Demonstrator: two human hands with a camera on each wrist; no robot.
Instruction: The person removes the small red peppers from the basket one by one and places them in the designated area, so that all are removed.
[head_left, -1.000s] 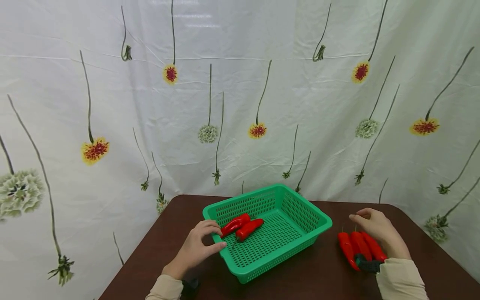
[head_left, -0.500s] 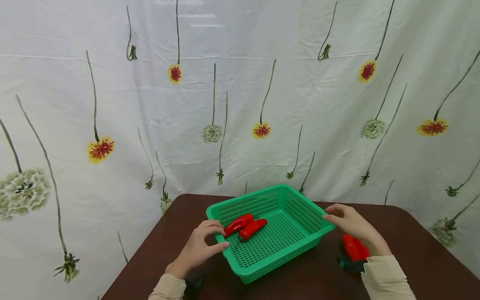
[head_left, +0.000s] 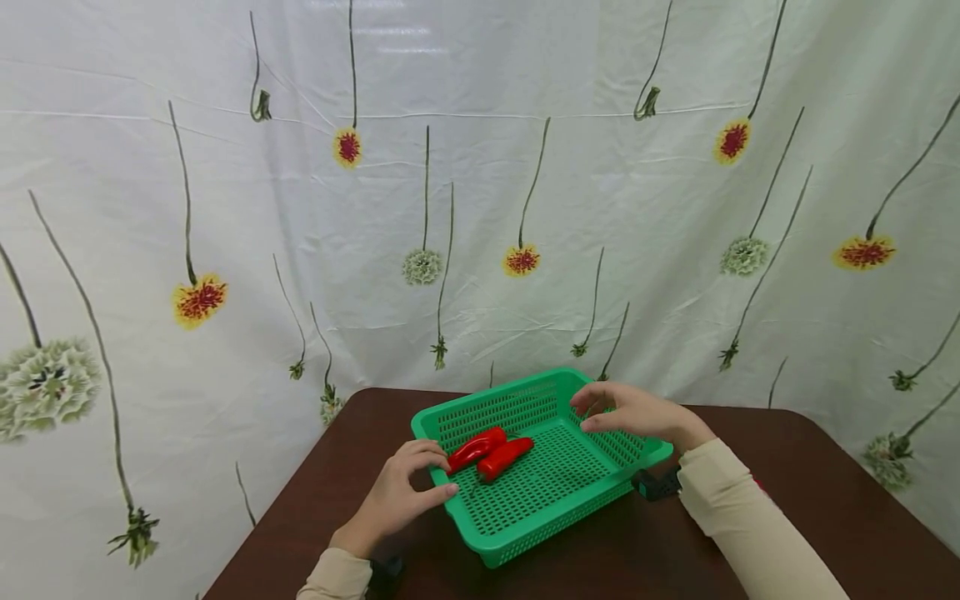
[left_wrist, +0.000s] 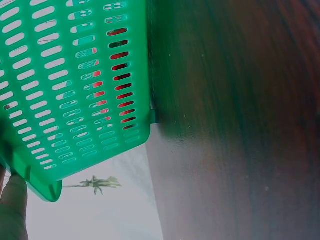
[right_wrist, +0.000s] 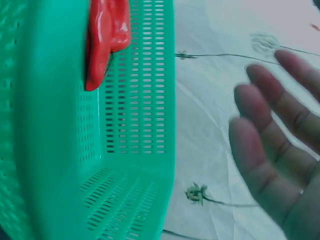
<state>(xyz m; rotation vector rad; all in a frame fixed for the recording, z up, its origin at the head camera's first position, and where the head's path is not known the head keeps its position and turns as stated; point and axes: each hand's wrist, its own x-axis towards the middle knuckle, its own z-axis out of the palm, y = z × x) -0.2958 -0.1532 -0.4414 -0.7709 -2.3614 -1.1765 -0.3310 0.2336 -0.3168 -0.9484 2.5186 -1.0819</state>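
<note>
A green plastic basket [head_left: 543,517] with slotted walls stands on the table, two red peppers [head_left: 504,458] lying at its left end. My left hand [head_left: 396,493] holds the basket's left rim, fingers over the edge and thumb at the near side. In the left wrist view one fingertip [left_wrist: 14,192] touches the rim, and red shows through the slots. Above the basket's right part hovers my right hand [head_left: 637,410], holding nothing. Its fingers are spread and loosely bent in the right wrist view. The peppers on the table at right are almost wholly hidden behind the right forearm.
The dark brown table [head_left: 795,450] has rounded far corners. Directly behind it hangs a white cloth [head_left: 480,308] printed with flowers and stems. Dark bands sit at both wrists.
My right hand has moved leftward from the peppers at right, past the basket's right rim, to above the basket. My left hand has stayed at the left rim, and the two peppers inside lie unchanged.
</note>
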